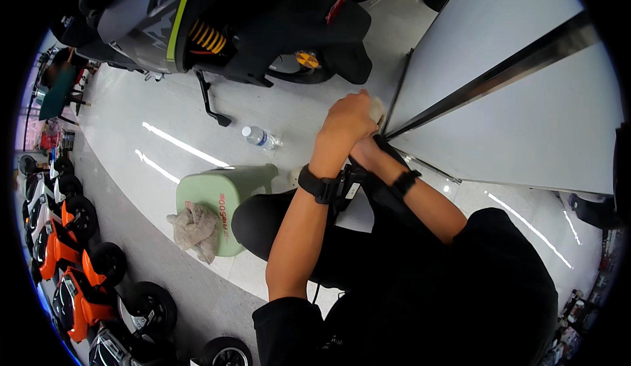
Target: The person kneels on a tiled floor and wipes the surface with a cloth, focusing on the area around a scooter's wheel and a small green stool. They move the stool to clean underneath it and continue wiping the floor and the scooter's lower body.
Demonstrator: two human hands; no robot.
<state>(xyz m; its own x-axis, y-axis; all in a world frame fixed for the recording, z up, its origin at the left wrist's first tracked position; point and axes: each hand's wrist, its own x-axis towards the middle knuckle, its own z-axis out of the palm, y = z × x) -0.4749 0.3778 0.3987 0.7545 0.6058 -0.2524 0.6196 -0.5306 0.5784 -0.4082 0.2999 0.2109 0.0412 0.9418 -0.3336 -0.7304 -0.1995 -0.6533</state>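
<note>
My left hand (345,128) is closed, with a pale beige cloth (376,111) showing at its far right side. Just under it, my right hand (368,153) meets the left; its fingers are hidden behind the left hand. Both hands are low, beside the bottom edge of a white panel (499,142) with a dark metal strip (513,70). Black bands with small devices sit on both wrists. A grey and black scooter (256,37) stands just beyond the hands, its rear end nearest them.
A light green stool (240,178) stands to my left with a crumpled greyish rag (197,228) on its edge. A clear water bottle (259,137) is on the tiled floor (125,113), near the scooter's kickstand (210,99). Orange and white scooters (69,254) line the far left.
</note>
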